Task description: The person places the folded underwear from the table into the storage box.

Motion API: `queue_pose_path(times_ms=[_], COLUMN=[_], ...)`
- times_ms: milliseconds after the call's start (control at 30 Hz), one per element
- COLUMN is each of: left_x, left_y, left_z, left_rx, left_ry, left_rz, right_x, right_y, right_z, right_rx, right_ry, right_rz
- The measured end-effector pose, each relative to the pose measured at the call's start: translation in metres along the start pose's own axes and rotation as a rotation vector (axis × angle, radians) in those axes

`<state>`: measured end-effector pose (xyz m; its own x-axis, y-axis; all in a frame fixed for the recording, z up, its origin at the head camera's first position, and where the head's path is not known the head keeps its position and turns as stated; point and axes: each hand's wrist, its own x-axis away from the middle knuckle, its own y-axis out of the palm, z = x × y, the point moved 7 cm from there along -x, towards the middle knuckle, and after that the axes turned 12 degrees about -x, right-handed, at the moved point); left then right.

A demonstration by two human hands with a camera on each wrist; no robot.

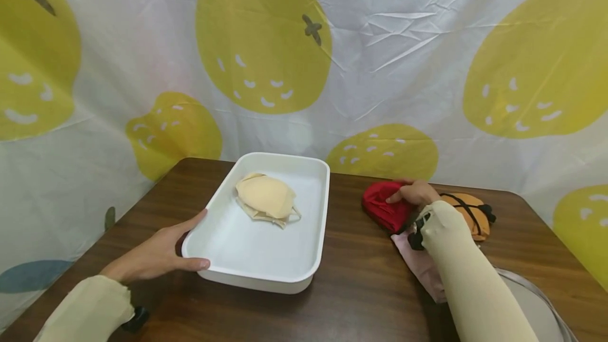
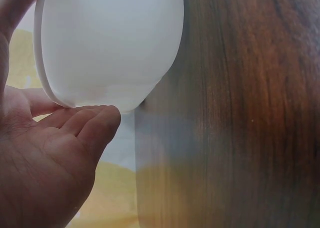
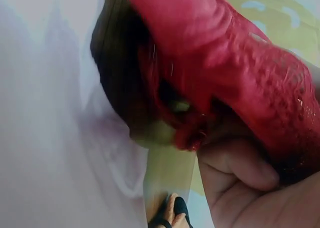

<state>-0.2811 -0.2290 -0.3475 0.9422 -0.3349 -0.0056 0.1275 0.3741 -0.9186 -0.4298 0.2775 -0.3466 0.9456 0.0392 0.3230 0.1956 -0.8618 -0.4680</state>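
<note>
My left hand grips the near left corner of a white tray, thumb on the rim and fingers along the outer side wall. Inside the tray lies a folded beige bra, cups up, with a thin strap at its right. Off to the right, my right hand holds a red bra by its right side. Lace and the thumb against the red cloth show in the right wrist view. Pale pink cloth lies just below it, partly hidden by my right forearm.
An orange bra with crossed black straps lies right of my right hand. At the lower right is a round, grey-rimmed object, partly behind my sleeve. A lemon-print curtain hangs behind the brown wooden table.
</note>
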Motion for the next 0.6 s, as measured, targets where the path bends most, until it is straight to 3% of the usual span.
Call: queue_pose_path(times_ms=[167, 400, 600], left_x=[0.0009, 0.0015, 0.0011], left_y=[-0.0002, 0.0003, -0.0005], left_z=[0.0005, 0.0001, 0.0001], left_rx=[-0.002, 0.0, -0.002], left_ry=[0.0, -0.005, 0.001], left_rz=[0.006, 0.002, 0.011], right_x=[0.003, 0.002, 0.0014], right_y=[0.0053, 0.0028, 0.0011], right_z=[-0.0016, -0.002, -0.0074], right_rx=[-0.193, -0.247, -0.301], right_ry=[0.001, -0.005, -0.032], right_rz=[-0.027, 0.004, -0.019])
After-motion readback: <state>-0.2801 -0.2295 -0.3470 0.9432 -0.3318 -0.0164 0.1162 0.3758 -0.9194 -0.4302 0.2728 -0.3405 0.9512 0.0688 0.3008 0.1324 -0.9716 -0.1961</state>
